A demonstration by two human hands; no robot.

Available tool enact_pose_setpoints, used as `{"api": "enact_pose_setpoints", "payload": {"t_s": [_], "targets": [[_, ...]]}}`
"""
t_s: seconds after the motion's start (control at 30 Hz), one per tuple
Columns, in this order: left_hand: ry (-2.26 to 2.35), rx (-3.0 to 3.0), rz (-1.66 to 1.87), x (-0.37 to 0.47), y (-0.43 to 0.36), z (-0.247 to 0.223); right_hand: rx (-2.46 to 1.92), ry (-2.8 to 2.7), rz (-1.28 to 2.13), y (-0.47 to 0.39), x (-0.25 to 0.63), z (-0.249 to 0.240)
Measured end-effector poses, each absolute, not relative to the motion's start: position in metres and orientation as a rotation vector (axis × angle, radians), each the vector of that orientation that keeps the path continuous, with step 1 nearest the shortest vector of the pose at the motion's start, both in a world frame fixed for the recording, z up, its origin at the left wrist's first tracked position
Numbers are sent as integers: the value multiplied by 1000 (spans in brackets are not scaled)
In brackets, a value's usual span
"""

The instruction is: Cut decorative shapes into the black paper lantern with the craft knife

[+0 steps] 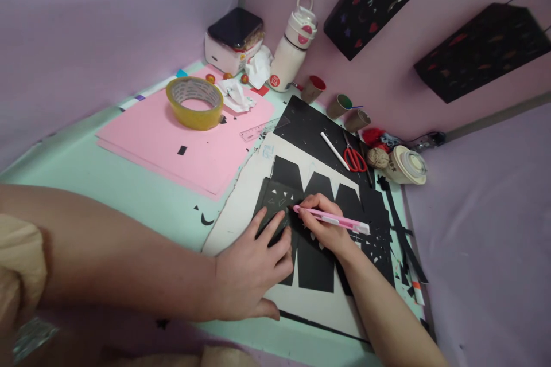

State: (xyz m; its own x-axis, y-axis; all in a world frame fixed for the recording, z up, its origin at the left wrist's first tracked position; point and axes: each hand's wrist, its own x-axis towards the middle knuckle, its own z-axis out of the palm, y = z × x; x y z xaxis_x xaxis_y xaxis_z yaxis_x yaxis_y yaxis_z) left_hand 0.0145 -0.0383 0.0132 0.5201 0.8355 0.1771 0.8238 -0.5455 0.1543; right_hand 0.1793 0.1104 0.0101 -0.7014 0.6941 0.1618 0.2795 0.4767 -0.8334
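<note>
My right hand (325, 223) is closed round a pink craft knife (340, 220), its tip at a black paper piece (315, 264) with small cut-out shapes. Flat on the same black paper, with fingers spread, lies my left hand (253, 266); it holds nothing. Triangular holes and pale drawn outlines show just beyond its fingertips. The black paper has several tapering panels and rests on a white board (232, 215). Small black scraps lie to the right of my right hand.
Pink sheets (150, 143) bear a yellow tape roll (196, 120). Behind are a white bottle (289, 57), a white box (226, 57) and small cups (313, 89). Red scissors (355, 159), a white pen (334, 151) and a lidded cup (407, 165) stand right. Black lanterns (368, 6) hang above.
</note>
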Motion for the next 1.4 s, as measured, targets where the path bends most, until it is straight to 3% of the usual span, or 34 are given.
{"api": "enact_pose_setpoints", "payload": {"t_s": [0.27, 0.6, 1.2, 1.4], "targets": [[1419, 2696, 376, 11, -39, 12, -210, -2395, 607, 108, 181, 7], [1445, 2604, 302, 15, -35, 13, -166, -2596, 407, 112, 188, -2], [1362, 2649, 265, 8, -31, 16, -228, -2614, 474, 113, 187, 2], [1367, 2643, 276, 10, -31, 16, -313, -2447, 752, 115, 183, 3]]}}
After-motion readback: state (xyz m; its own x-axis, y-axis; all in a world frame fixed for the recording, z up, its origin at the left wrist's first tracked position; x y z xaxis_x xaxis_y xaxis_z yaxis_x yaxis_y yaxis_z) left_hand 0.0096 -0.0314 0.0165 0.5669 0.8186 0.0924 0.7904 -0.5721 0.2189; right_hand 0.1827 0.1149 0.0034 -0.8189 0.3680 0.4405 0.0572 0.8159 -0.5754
